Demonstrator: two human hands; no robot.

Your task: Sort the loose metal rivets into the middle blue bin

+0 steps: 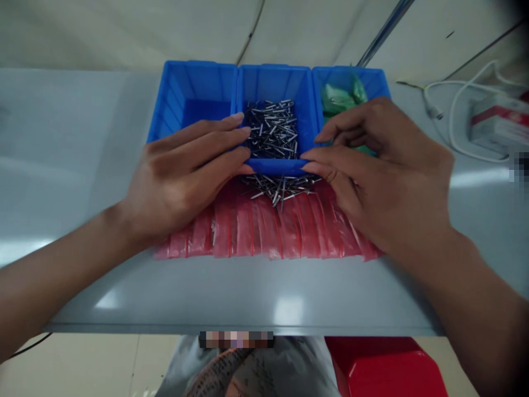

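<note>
My left hand [177, 176] lies with its fingers stretched out over the front of the left blue bin [198, 82], fingertips at the edge of the middle blue bin [275, 167]. That middle bin holds a heap of metal rivets [273, 129]. More rivets [276, 187] lie in front of it on a row of pink plastic bags [264, 229]. My right hand [384, 165] has thumb and index finger close together at the middle bin's front right corner; whether anything small is between them is hidden. Green bags [341, 96] sit in the right blue bin [374, 80].
The grey table [198, 292] has its front edge below the bags. At the right are a white cable [452, 99] and a red and white box [500, 121]. A red stool [384, 366] stands below the table.
</note>
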